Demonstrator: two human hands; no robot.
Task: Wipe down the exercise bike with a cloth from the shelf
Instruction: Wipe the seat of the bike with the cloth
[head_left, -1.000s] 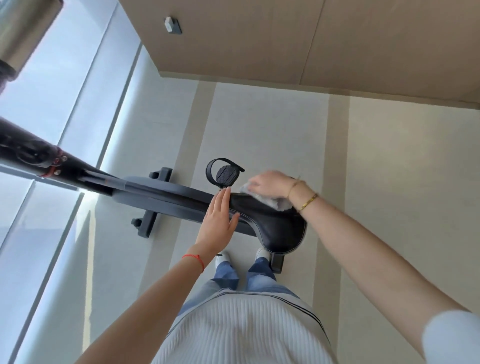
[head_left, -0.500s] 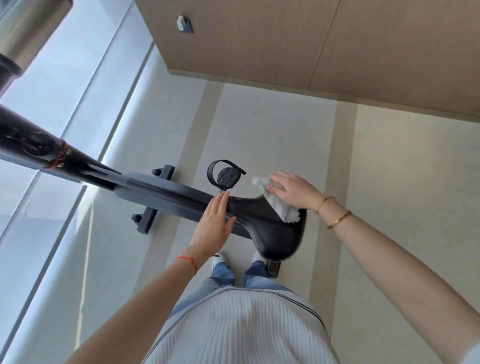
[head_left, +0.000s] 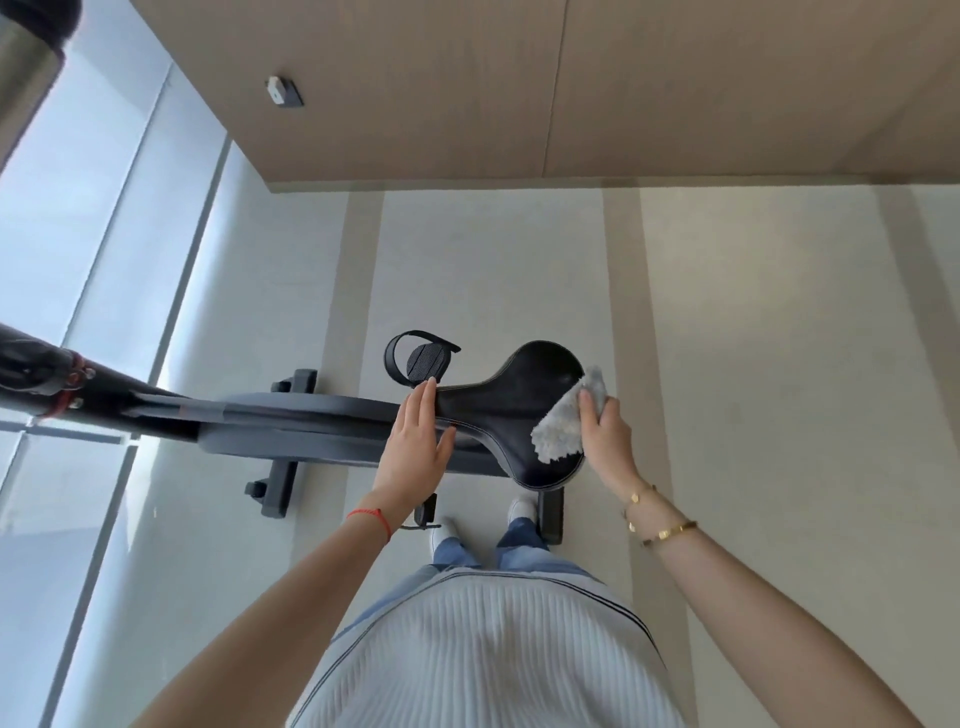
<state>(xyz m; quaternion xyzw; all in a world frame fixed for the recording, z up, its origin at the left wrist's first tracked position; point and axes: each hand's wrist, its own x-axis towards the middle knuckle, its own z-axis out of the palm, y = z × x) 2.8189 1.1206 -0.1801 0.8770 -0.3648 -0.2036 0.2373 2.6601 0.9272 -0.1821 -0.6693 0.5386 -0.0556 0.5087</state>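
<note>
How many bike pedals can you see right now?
2. One strapped pedal sits on the bike's far side, beyond the left hand. The other pedal is on the near side, mostly hidden under the left wrist, near the shoes.

— Where's the saddle (head_left: 524, 410)?
— At the right end of the exercise bike (head_left: 311, 423), which runs leftward across the floor (head_left: 753, 364).
— And the hands?
— Left hand (head_left: 415, 441) lies on the saddle's narrow nose; right hand (head_left: 605, 431) presses the cloth (head_left: 563, 428) on its wide right edge.
— The pedal (head_left: 423, 364)?
— Behind the nose, toward the wall (head_left: 519, 83).
</note>
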